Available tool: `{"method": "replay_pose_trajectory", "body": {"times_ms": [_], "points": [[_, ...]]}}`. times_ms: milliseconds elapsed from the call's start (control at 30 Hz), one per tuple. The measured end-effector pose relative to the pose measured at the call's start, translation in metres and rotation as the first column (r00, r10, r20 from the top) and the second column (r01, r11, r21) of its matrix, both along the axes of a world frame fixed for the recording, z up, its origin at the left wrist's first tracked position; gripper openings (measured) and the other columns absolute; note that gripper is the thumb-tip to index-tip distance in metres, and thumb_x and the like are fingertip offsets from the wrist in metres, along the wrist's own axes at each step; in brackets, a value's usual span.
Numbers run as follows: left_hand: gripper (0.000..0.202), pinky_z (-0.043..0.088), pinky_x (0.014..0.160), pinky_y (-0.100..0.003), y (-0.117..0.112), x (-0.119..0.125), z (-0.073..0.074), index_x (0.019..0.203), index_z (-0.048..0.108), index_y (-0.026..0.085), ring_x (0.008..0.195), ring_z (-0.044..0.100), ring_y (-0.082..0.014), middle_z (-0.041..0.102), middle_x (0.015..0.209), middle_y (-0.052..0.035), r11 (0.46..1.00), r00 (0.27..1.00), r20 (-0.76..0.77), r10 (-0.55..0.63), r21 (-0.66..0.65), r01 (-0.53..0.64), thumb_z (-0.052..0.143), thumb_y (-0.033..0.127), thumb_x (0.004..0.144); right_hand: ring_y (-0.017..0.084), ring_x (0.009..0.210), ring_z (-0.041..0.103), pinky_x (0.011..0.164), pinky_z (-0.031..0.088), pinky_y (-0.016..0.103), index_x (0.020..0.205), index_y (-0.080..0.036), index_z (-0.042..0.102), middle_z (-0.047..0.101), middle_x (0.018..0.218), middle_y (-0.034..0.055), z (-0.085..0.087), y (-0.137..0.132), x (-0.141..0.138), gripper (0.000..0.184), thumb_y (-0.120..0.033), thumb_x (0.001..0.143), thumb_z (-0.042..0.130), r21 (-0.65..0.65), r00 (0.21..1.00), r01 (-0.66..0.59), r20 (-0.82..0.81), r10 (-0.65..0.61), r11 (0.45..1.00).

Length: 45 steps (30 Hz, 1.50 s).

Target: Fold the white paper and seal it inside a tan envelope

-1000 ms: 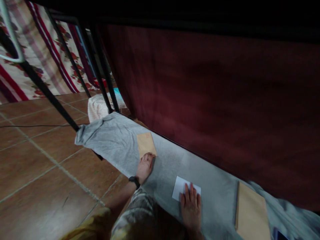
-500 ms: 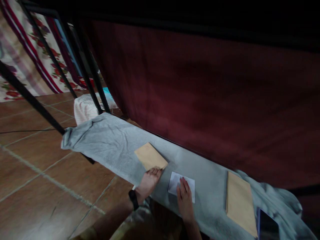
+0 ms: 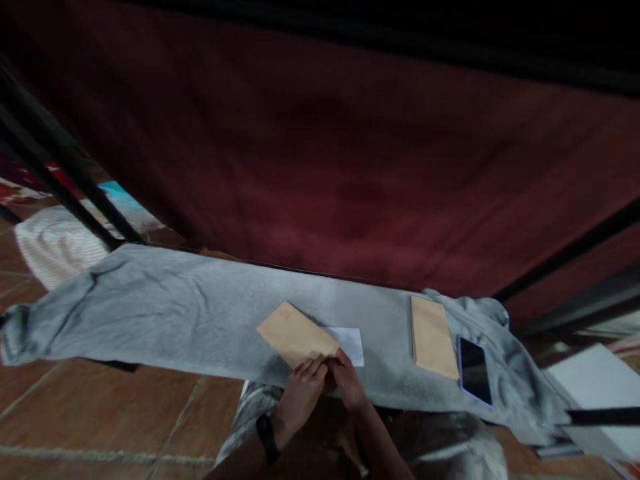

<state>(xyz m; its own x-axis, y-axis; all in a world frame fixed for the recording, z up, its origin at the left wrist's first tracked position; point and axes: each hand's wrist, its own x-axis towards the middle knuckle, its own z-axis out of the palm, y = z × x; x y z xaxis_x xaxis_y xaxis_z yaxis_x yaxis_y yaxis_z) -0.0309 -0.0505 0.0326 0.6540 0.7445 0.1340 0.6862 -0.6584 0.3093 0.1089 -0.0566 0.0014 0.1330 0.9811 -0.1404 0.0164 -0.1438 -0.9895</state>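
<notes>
Leaning over the cloth-covered worktop (image 3: 150,313), the person brings both hands together at the near corner of a tan envelope (image 3: 296,335). The left hand (image 3: 300,393) pinches that corner in its grip; the right hand (image 3: 345,377) meets it there, fingers closed on the same edge. A white paper (image 3: 350,341) lies flat, touching and partly under the envelope, not yet inside. To the right lie a stack of envelopes (image 3: 433,337) and a glossy dark phone (image 3: 474,370). The grey cloth looks soft and rumpled.

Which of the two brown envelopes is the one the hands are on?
The tilted brown envelope at the middle, overlapping the white paper. The other envelope lies untouched beside the phone.
</notes>
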Motion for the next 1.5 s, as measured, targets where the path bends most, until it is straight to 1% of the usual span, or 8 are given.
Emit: {"method": "replay_pose_trajectory", "body": {"times_ms": [267,500,733,933,1033,1100,1300,1500], "points": [[0.115,0.014,0.116,-0.066,0.05,-0.029,0.013,0.157,0.02,0.024,0.151,0.011,-0.0403,0.009,0.165,-0.0187,0.992,0.99,-0.074,-0.117,0.031,0.119,0.081,0.053,0.064,0.027,0.107,0.061,0.102,0.045,0.044,0.106,-0.021,0.068,0.071,0.108,0.0077,-0.005,-0.015,0.03,0.038,-0.041,0.076,0.057,0.023,0.992,0.126,-0.01,-0.125,0.992],[0.131,0.005,0.115,-0.069,0.06,-0.021,0.007,0.158,0.016,0.026,0.15,0.013,-0.0415,0.024,0.161,-0.0201,0.967,0.942,-0.226,-0.247,-0.119,0.225,0.087,0.049,0.05,0.024,0.092,0.064,0.086,0.051,0.036,0.1,-0.02,0.066,0.071,0.094,0.0068,-0.002,-0.029,0.036,0.031,-0.038,0.079,0.053,0.019,0.981,0.189,0.042,-0.189,0.982],[0.109,0.004,0.116,-0.067,0.054,-0.013,0.008,0.157,0.022,0.027,0.149,0.021,-0.039,0.032,0.159,-0.0181,0.969,0.942,-0.237,-0.239,0.007,0.248,0.077,0.039,0.063,0.018,0.071,0.061,0.068,0.049,0.028,0.089,-0.02,0.059,0.065,0.075,0.0024,-0.009,-0.037,0.042,0.015,-0.029,0.085,0.047,0.063,0.901,0.328,0.279,-0.332,0.943],[0.104,0.006,0.117,-0.065,0.05,-0.006,0.006,0.157,0.025,0.024,0.145,0.029,-0.0388,0.04,0.153,-0.02,0.972,0.966,-0.179,-0.186,0.11,0.207,0.074,0.038,0.067,0.022,0.085,0.059,0.079,0.049,0.036,0.104,-0.017,0.062,0.064,0.092,0.0086,-0.006,-0.048,0.048,0.023,-0.021,0.094,0.041,0.302,0.607,0.302,0.671,-0.426,0.904],[0.1,0.006,0.118,-0.063,0.048,-0.002,0.01,0.156,0.026,0.022,0.145,0.029,-0.0389,0.041,0.152,-0.0194,0.97,0.971,-0.159,-0.176,0.141,0.199,0.073,0.038,0.069,0.023,0.086,0.058,0.083,0.048,0.038,0.106,-0.02,0.066,0.064,0.091,0.0082,0.001,-0.052,0.048,0.029,-0.017,0.095,0.039,0.27,0.55,0.223,0.759,-0.349,0.937],[0.098,0.006,0.118,-0.064,0.046,0.0,0.014,0.155,0.028,0.022,0.144,0.03,-0.0395,0.042,0.151,-0.0198,0.969,0.971,-0.161,-0.177,0.146,0.201,0.073,0.038,0.07,0.023,0.089,0.06,0.085,0.048,0.037,0.111,-0.02,0.067,0.065,0.093,0.009,0.005,-0.052,0.046,0.031,-0.016,0.093,0.042,0.222,0.584,0.199,0.755,-0.297,0.955],[0.096,0.007,0.117,-0.065,0.043,0.0,0.018,0.155,0.03,0.024,0.143,0.032,-0.0403,0.04,0.153,-0.0201,0.967,0.971,-0.164,-0.172,0.158,0.198,0.075,0.041,0.071,0.021,0.101,0.063,0.092,0.05,0.033,0.109,-0.019,0.07,0.069,0.109,0.0094,0.024,-0.044,0.049,0.04,-0.013,0.08,0.043,0.174,0.891,0.146,0.404,-0.206,0.974],[0.096,0.008,0.118,-0.064,0.038,0.002,0.018,0.155,0.028,0.027,0.145,0.03,-0.0384,0.039,0.153,-0.0184,0.962,0.968,-0.146,-0.204,0.154,0.226,0.075,0.047,0.073,0.028,0.101,0.066,0.092,0.052,0.042,0.113,-0.019,0.071,0.072,0.109,0.0077,0.043,-0.036,0.055,0.043,-0.04,0.076,0.065,-0.086,0.996,0.066,-0.062,-0.071,0.994]]}}
